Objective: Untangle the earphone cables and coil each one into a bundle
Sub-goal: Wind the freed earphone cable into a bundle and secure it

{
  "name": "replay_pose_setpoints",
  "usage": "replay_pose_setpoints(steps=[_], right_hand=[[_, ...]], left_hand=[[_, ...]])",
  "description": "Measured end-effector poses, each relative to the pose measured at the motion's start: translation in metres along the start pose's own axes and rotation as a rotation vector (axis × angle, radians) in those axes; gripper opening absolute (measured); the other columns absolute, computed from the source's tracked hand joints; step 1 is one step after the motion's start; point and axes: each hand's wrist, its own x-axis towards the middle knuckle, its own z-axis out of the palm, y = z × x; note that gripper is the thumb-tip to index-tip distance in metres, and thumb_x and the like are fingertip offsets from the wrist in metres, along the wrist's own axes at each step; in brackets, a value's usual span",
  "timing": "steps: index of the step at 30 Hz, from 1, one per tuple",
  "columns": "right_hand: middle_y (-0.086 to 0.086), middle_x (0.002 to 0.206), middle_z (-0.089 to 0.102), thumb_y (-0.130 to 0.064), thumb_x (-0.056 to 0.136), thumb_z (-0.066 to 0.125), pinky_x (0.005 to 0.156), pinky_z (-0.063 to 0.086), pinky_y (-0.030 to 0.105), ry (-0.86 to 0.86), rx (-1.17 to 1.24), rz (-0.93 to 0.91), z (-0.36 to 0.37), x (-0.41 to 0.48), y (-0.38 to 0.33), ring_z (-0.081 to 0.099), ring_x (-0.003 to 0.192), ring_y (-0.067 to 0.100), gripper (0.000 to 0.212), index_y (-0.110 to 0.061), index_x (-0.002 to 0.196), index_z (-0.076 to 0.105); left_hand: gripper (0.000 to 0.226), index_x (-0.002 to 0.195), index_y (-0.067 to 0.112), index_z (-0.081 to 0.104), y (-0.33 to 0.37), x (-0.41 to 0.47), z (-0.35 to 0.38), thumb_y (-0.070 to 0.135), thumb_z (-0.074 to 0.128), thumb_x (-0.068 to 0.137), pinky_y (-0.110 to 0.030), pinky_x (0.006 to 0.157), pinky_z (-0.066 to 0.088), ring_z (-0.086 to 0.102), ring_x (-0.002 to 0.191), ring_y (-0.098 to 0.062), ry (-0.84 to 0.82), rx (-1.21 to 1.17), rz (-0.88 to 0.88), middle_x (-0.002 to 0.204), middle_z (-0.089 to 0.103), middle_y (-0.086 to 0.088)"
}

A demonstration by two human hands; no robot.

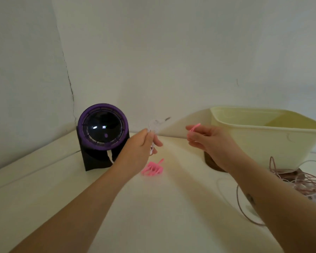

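Fingers of the left hand (140, 148) curl round one coiled white earphone cable (153, 128) at centre, the right hand (206, 139) pinches one pink tie (194, 127), a heap of pink ties (152, 168), too blurred to count, lies nearer, and one tangled cable pile (306, 183) lies at the right edge beside one cream tub (263, 136).

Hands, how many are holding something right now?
2. The left hand grips a white cable beside the purple device; the right hand pinches a pink tie beside the yellow tub. None hidden.

Left hand (139, 148) grips white cable (152, 127), right hand (208, 141) pinches pink tie (195, 127).
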Motion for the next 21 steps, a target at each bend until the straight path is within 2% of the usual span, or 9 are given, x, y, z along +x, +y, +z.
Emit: replay_pose_setpoints(steps=[3,6,8,11,14,16,18,19,21], right_hand=[[-0.004,0.092,0.070,-0.005,0.083,0.067,0.077,0.054,0.020,-0.073,0.034,-0.088,-0.013,-0.008,-0.031,0.066,0.077,0.008,0.009,-0.013,0.082,0.071],[0.003,0.089,0.074,-0.014,0.079,0.071,0.083,0.055,0.028,-0.076,-0.014,-0.200,-0.030,-0.019,-0.058,0.069,0.084,0.016,0.014,-0.014,0.092,0.071],[0.005,0.091,0.074,-0.021,0.074,0.072,0.085,0.055,0.030,-0.033,-0.046,-0.275,-0.045,-0.024,-0.071,0.070,0.089,0.019,0.024,-0.014,0.096,0.070],[0.003,0.093,0.075,-0.022,0.072,0.071,0.083,0.055,0.027,0.023,-0.065,-0.343,-0.068,-0.028,-0.083,0.070,0.090,0.017,0.030,-0.012,0.101,0.069],[0.001,0.090,0.075,-0.011,0.079,0.070,0.080,0.055,0.022,0.092,-0.108,-0.381,-0.086,-0.027,-0.087,0.070,0.084,0.009,0.022,-0.010,0.102,0.069],[-0.002,0.089,0.074,-0.009,0.081,0.070,0.080,0.055,0.022,0.143,-0.173,-0.419,-0.093,-0.025,-0.086,0.070,0.082,0.007,0.018,-0.014,0.098,0.069],[-0.006,0.086,0.073,-0.009,0.082,0.069,0.079,0.055,0.022,0.181,-0.233,-0.450,-0.100,-0.023,-0.085,0.070,0.080,0.006,0.016,-0.017,0.095,0.070],[-0.007,0.086,0.073,-0.008,0.082,0.069,0.078,0.055,0.020,0.184,-0.267,-0.458,-0.104,-0.022,-0.085,0.070,0.079,0.005,0.016,-0.017,0.095,0.070],[-0.007,0.084,0.073,-0.010,0.082,0.069,0.075,0.054,0.017,0.163,-0.356,-0.455,-0.108,-0.022,-0.084,0.070,0.078,0.003,0.015,-0.016,0.096,0.071]], left_hand=[[0.036,0.082,0.009,0.059,0.051,0.005,0.008,0.021,0.032,0.102,-0.024,0.069,0.054,0.064,0.066,-0.001,-0.089,-0.282,-0.015,0.089,0.066,-0.003],[0.035,0.080,0.010,0.057,0.092,0.009,0.024,0.022,0.033,0.102,-0.032,0.073,0.056,0.067,0.069,-0.008,-0.129,-0.415,0.021,0.088,0.067,0.001],[0.036,0.076,0.013,0.057,0.113,0.013,0.038,0.022,0.033,0.102,-0.031,0.071,0.058,0.068,0.070,-0.011,-0.108,-0.471,0.046,0.087,0.068,0.001],[0.038,0.074,0.016,0.057,0.134,0.019,0.060,0.023,0.033,0.103,-0.034,0.076,0.056,0.068,0.073,-0.013,-0.078,-0.520,0.064,0.081,0.070,0.001],[0.038,0.074,0.017,0.059,0.146,0.024,0.082,0.025,0.035,0.102,-0.036,0.079,0.056,0.067,0.068,-0.012,-0.067,-0.522,0.083,0.071,0.070,0.004],[0.038,0.073,0.019,0.059,0.151,0.026,0.093,0.027,0.037,0.101,-0.022,0.064,0.053,0.065,0.064,-0.010,-0.070,-0.515,0.063,0.066,0.069,0.006],[0.038,0.070,0.023,0.060,0.154,0.026,0.101,0.030,0.038,0.101,-0.010,0.045,0.038,0.060,0.056,-0.005,-0.056,-0.471,0.061,0.062,0.065,0.010],[0.038,0.070,0.024,0.060,0.154,0.027,0.104,0.030,0.038,0.100,-0.008,0.042,0.033,0.058,0.052,-0.002,-0.047,-0.444,0.078,0.061,0.062,0.011],[0.038,0.070,0.025,0.060,0.152,0.027,0.108,0.030,0.038,0.100,-0.007,0.044,0.034,0.057,0.050,0.003,-0.040,-0.381,0.115,0.061,0.059,0.012]])
